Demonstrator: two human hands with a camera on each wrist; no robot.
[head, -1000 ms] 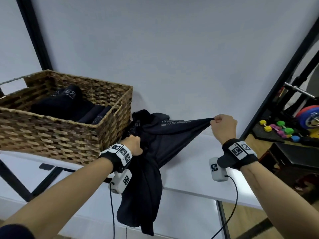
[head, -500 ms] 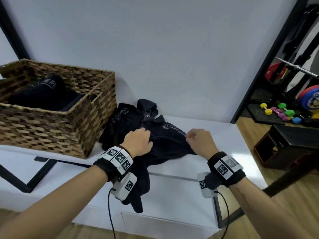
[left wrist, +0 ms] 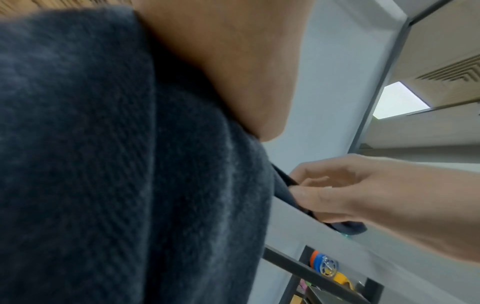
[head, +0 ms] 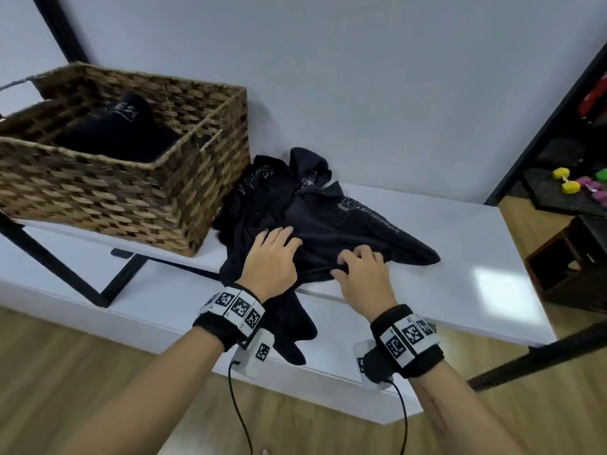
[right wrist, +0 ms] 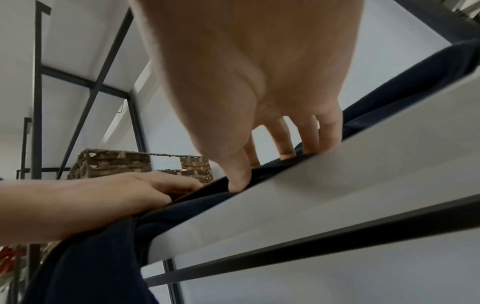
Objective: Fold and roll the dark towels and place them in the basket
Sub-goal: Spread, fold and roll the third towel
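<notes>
One basket [head: 138, 205], two hands, one yellow dumbbell [head: 565, 180]

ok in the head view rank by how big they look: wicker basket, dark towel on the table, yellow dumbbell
1. wicker basket
2. dark towel, though part of it hangs over the table edge
3. yellow dumbbell, much farther from the camera, so its true size is unsure

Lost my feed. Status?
Left hand flat on towel; right hand pinching its near edge. Towel unfolded, beside basket. Nothing in the way.

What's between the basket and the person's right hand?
The crumpled dark towel, with the left hand resting on it; the head view shows it.
</notes>
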